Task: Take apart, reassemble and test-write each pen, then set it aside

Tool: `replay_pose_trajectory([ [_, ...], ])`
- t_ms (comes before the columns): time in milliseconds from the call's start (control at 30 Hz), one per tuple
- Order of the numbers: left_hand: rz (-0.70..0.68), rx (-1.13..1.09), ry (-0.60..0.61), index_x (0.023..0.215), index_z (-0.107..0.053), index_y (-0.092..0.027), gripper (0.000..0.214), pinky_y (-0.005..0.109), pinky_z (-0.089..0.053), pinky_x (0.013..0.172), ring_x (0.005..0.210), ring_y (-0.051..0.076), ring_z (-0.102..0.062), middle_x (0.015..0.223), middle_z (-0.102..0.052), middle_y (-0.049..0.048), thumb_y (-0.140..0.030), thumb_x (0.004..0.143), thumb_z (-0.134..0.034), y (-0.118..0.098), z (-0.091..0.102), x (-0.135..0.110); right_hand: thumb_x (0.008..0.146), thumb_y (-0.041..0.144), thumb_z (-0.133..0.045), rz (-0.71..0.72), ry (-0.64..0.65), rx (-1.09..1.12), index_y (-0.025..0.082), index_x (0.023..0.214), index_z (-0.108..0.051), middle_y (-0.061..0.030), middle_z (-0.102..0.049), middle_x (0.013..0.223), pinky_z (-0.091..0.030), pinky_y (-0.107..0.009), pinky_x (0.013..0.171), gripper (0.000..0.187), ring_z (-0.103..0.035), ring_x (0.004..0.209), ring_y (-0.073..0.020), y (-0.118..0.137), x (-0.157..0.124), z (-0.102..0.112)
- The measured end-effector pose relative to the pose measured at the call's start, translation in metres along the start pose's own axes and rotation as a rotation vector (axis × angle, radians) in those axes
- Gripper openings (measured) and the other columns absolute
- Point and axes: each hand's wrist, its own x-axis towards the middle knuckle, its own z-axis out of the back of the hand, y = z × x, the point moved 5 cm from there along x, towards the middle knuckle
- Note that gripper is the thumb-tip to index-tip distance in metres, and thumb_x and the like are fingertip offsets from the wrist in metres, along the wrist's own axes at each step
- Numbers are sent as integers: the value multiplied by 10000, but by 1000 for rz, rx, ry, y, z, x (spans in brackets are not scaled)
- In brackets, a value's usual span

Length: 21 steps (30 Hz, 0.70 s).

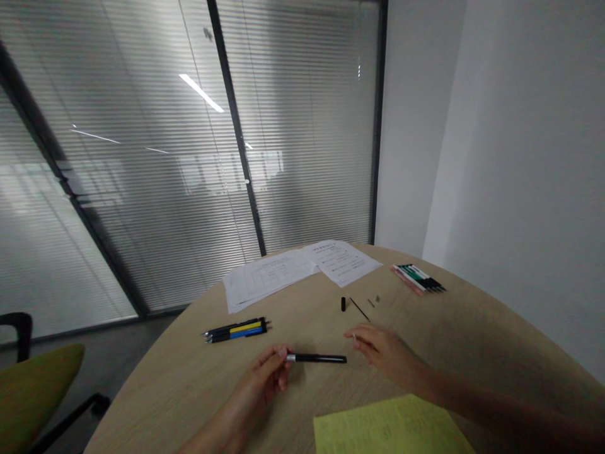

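My left hand [267, 375] pinches the silver end of a black pen barrel [316, 359] and holds it level just above the round wooden table [189, 378]. My right hand [378, 347] hovers to the right of the barrel's far end, fingers curled together; whether anything is in them I cannot make out. Beyond the hands lie small loose pen parts: a short black cap [343, 304], a thin refill [360, 309] and two tiny pieces [374, 301].
Three pens with yellow and blue bodies [236, 330] lie to the left. A row of green, black and pink pens [418, 278] sits far right. Printed sheets [297, 268] lie at the far edge, a yellow pad [392, 429] is nearest me. A green chair [33, 384] stands at left.
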Motion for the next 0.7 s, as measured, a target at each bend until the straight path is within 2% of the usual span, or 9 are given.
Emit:
replay_pose_trajectory([
  [100, -32, 79, 5, 710, -625, -137, 371, 189, -290, 469, 463, 56, -390, 568, -496, -44, -431, 510, -732, 3, -1, 0, 812, 220, -369, -20, 37, 71, 175, 986, -596, -59, -624, 834, -424, -243, 658, 290, -563, 718, -142, -3, -22, 3],
  [200, -37, 182, 21, 740, -625, -153, 406, 192, -277, 472, 464, 62, -383, 565, -495, -49, -482, 516, -710, 10, -1, 0, 766, 215, -435, -123, 59, 153, 174, 1030, -552, -30, -612, 749, -424, -216, 604, 291, -555, 663, -128, -7, -37, 0],
  [333, -56, 344, 39, 773, -620, -169, 460, 201, -271, 490, 480, 92, -384, 478, -465, -53, -569, 547, -646, 14, 0, -1, 716, 195, -490, -195, 72, 178, 180, 853, -565, 6, -598, 664, -390, -173, 513, 157, -531, 569, -98, -5, -44, -3],
  [433, -61, 389, 26, 763, -613, -172, 501, 210, -250, 479, 471, 107, -372, 436, -442, -55, -610, 521, -629, 16, 0, -1, 727, 218, -484, -176, 64, 104, 198, 775, -573, 27, -583, 585, -367, -174, 487, 103, -508, 517, -91, -3, -47, -1],
  [600, -43, 338, -41, 752, -593, -174, 477, 209, -222, 470, 458, 104, -363, 457, -448, -51, -588, 518, -635, 18, -1, -3, 748, 249, -458, -129, 39, 0, 220, 799, -598, 29, -582, 558, -342, -185, 463, 152, -492, 480, -92, -5, -51, 0],
  [700, -27, 307, -41, 740, -587, -171, 461, 206, -221, 473, 451, 95, -357, 481, -449, -53, -568, 513, -648, 18, -4, -6, 754, 248, -456, -105, 43, -33, 224, 822, -611, 27, -587, 568, -347, -186, 474, 171, -498, 484, -92, -5, -52, -1],
])
